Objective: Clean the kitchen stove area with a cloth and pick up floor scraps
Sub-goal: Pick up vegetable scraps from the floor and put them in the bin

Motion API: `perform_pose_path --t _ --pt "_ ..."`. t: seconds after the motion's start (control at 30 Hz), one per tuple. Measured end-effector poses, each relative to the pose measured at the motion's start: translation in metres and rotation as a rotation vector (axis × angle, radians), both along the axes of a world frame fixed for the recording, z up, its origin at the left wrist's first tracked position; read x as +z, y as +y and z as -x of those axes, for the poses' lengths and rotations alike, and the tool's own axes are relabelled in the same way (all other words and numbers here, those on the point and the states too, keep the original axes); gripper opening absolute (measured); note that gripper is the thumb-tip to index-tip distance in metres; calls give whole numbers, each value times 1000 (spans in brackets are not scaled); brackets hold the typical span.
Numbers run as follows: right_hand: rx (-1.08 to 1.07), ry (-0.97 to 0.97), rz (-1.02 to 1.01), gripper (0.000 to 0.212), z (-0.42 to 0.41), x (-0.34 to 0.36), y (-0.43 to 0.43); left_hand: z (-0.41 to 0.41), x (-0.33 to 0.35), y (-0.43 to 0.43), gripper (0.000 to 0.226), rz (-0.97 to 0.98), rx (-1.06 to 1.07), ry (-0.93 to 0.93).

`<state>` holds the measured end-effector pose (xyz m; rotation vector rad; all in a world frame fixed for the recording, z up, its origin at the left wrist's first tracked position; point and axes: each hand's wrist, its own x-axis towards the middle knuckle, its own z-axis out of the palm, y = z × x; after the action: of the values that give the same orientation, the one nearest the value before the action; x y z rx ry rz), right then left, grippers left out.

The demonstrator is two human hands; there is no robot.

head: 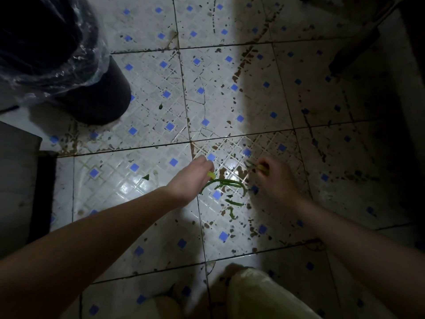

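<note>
Your left hand (195,176) has its fingertips curled down and pinches a yellow-green scrap (211,174) at floor level. It may be the end of the long stem below it; can't tell if they join. Your right hand (279,180), half in shadow, pinches a thin green scrap (261,168) between thumb and fingers, with the rest of the fingers curled. Both hands are low, on or just above the floor tiles (147,199).

What matters for the next pick is the curved green stems (226,182), which lie between the two hands, at 4 o'clock of your left fingertips and 8 o'clock of your right. Their long axis runs roughly 9 to 3, arching toward 12. The left hand is nearer, nearly touching their 9 o'clock end. A short green strip (234,202) and a crumpled bit (231,214) sit at 6 o'clock of the stems, closer to your body.

Strays: one leaf fleck (145,177) at 9 o'clock of the left hand, well apart, and another fleck (160,106) up near the bin.

The dark bin (99,97) with its clear liner (57,54) stands at 10 o'clock of frame, on the left arm's side. Judgement: floor pickup is partway done, and the left hand should gather the stems and carry them to the bin.
</note>
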<state>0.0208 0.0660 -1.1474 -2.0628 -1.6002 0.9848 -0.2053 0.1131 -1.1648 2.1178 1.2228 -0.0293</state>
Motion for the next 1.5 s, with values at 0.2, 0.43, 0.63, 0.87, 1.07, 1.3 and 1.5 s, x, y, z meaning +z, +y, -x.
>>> perform_pose_path --t 0.2,0.43,0.63,0.87,1.07,1.3,1.5 --pt "-96 22 24 10 -15 5 -7 -13 -7 -4 24 31 -83 71" --pt "-84 -50 43 9 -24 3 -12 -23 -6 -3 24 39 -74 132" --pt "-89 -71 16 10 -27 2 -13 -35 6 1 18 61 -72 5" --pt "-65 -81 4 9 -32 4 -16 -44 0 -13 18 50 -230 -42" --pt "-63 -103 -16 20 -37 5 -23 -48 -7 -13 19 -26 -255 52" --pt "-50 -124 -1 8 -36 10 -25 -52 -18 -16 27 -9 -315 99" --pt "-52 -129 14 12 -36 8 -24 -50 -12 -27 23 9 -335 65"
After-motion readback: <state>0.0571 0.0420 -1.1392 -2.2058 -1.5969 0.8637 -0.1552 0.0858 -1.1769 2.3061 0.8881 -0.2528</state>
